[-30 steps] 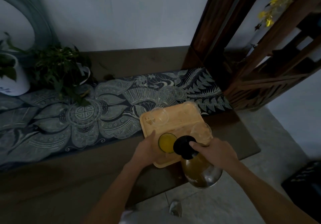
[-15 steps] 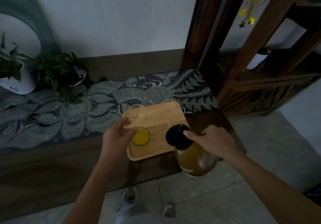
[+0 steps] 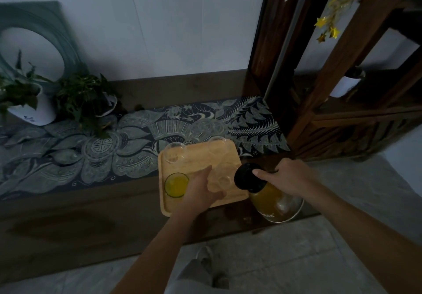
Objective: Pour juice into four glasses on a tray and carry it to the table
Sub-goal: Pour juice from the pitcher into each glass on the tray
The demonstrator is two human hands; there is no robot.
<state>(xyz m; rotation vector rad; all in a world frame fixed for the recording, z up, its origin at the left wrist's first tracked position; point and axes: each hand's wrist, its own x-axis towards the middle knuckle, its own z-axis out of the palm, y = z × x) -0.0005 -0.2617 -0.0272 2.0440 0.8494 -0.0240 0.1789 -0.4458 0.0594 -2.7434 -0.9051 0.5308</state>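
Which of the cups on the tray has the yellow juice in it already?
The glass at the tray's near left corner, just left of the left hand. It holds yellow juice; the other glasses on the tray look clear and empty.

Tray (image 3: pixel 225 156): pale yellow wood, plain. Near-left glass (image 3: pixel 176 184): yellow-orange juice; other glasses clear. Jug (image 3: pixel 275 204): clear, amber-orange contents, black lid (image 3: pixel 247 177), white lettering low on the side. Runner (image 3: pixel 127 147): dark navy, grey-green floral and feather motifs, round emblem at centre-left. Desk (image 3: pixel 68 223): dark brown wood. Wall (image 3: pixel 159 31): off-white. Pots (image 3: pixel 36 113): white, green leaves. Shelf (image 3: pixel 342 88): reddish-brown wood, gold star garland (image 3: pixel 328 29). Floor (image 3: pixel 285 255): grey tile.
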